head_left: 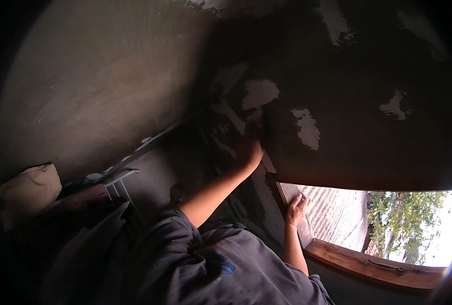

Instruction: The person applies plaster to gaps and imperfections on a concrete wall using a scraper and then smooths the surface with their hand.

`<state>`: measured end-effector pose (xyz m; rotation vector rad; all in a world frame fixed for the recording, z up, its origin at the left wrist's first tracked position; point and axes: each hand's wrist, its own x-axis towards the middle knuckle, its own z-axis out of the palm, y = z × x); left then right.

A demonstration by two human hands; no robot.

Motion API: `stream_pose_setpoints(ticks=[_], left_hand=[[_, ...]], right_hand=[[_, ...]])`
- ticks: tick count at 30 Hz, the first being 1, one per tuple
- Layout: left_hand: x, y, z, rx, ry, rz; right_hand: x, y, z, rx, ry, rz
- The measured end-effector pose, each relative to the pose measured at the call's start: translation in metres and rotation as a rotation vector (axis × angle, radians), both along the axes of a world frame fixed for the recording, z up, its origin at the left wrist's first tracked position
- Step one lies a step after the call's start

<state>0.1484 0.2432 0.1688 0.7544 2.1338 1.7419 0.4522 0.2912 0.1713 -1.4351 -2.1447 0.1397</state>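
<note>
My left arm stretches up to the dark wall [348, 137], which carries several pale, ragged patches. My left hand [251, 145] is at the wall near a light strip, below a large pale patch [260, 94]. Shadow hides its fingers, and I cannot make out whether anything is in them. Lower and to the right, my right hand [297, 209] has its fingers bent over the side of the window frame [378, 262], at the edge of the opening. The frame's bottom piece is brown wood with a metal hook [399, 270] on it.
A lighter, smeared surface [104, 81] spreads over the upper left. Below it are a pale, bulky bundle [33, 190] and a white metal rack or ladder [121, 178]. Corrugated roofing [337, 213] and green foliage [406, 223] show outside the window.
</note>
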Motion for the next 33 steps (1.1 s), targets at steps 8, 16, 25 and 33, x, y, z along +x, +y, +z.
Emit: stream_pose_setpoints(ticks=[8,16,25,33], left_hand=[[-0.008,0.009,0.0,-0.048,0.004,-0.086],[-0.03,0.012,0.004,-0.047,0.064,-0.015],[-0.063,0.006,0.045,-0.094,-0.179,0.01],[-0.05,0.035,0.003,-0.243,0.472,0.052]], right_hand=[[-0.004,0.0,-0.001,0.022,-0.118,-0.036],[-0.001,0.006,-0.011,0.019,-0.072,-0.004],[-0.005,0.001,-0.006,0.029,-0.083,-0.017],[-0.001,0.003,-0.006,0.061,-0.112,-0.012]])
